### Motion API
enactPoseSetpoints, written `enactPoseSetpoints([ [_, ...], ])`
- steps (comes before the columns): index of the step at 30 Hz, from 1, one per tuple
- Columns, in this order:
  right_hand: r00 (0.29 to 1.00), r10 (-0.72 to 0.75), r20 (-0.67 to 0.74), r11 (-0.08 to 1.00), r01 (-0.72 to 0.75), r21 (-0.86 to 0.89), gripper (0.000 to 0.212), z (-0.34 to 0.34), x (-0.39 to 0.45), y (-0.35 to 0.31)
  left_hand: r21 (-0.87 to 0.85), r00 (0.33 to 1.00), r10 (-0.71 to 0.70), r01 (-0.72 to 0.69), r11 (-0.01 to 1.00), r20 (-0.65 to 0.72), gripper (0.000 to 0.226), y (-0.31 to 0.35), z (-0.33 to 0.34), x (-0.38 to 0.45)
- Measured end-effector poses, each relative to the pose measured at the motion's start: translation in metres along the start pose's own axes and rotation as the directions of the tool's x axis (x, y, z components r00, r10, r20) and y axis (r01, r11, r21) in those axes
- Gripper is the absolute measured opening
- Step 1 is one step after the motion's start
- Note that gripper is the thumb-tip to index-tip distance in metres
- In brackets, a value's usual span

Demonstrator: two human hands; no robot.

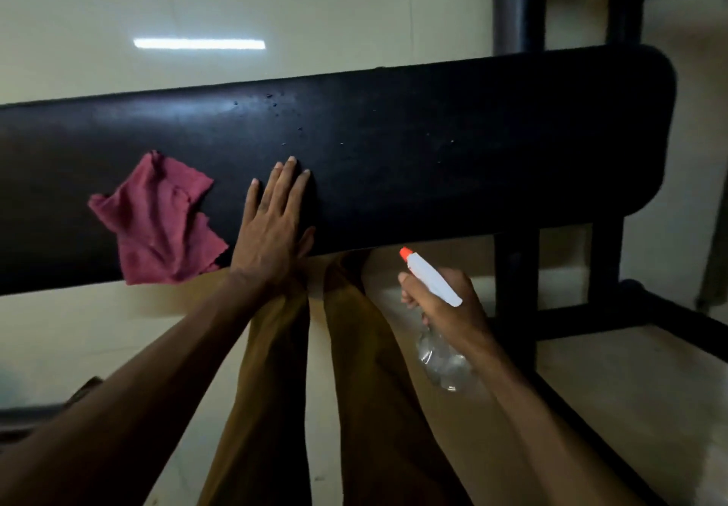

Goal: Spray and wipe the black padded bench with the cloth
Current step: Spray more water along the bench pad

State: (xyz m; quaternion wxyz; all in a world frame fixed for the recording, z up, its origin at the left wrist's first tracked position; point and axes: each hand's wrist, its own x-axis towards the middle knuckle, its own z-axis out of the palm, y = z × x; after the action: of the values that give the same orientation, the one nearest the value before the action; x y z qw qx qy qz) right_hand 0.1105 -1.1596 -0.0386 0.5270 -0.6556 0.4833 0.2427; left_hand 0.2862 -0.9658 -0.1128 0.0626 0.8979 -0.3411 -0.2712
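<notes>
On black padded bench (433, 143), red cloth (157, 221), left hand (272, 229) flat

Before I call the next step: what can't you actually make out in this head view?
- Bench left end: cut off by the frame edge.
- Spray bottle liquid level: clear body, dim light and the right hand hide it.
- Droplets: too small and dark to judge coverage.
- Bench beneath the cloth and the left hand: covered.

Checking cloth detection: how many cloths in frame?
1. The red cloth lies on the bench, just left of the left hand. None visible elsewhere.
</notes>
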Motion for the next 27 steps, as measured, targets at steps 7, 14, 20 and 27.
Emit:
enactPoseSetpoints([
  [7,0.983,-0.086,0.165,0.975,0.118,-0.191,0.034,0.049,-0.010,-0.028,-0.091,0.995,-0.091,0.087,0.992,-0.034,0.086,-0.040,0.003,-0.028],
  [14,0.982,-0.142,0.121,0.946,0.171,-0.275,0.044,0.097,-0.014,-0.056,-0.164,0.981,-0.183,0.170,0.972,-0.066,0.088,-0.073,0.006,-0.053],
  [20,0.979,-0.195,0.067,0.940,0.206,-0.272,0.038,0.120,-0.012,-0.086,-0.191,0.979,-0.190,0.171,0.966,-0.081,0.090,-0.096,0.002,-0.063],
  [27,0.977,-0.204,-0.066,0.958,0.185,-0.221,0.030,0.135,0.004,-0.109,-0.175,0.988,-0.129,0.112,0.978,-0.090,0.092,-0.104,0.000,-0.060],
])
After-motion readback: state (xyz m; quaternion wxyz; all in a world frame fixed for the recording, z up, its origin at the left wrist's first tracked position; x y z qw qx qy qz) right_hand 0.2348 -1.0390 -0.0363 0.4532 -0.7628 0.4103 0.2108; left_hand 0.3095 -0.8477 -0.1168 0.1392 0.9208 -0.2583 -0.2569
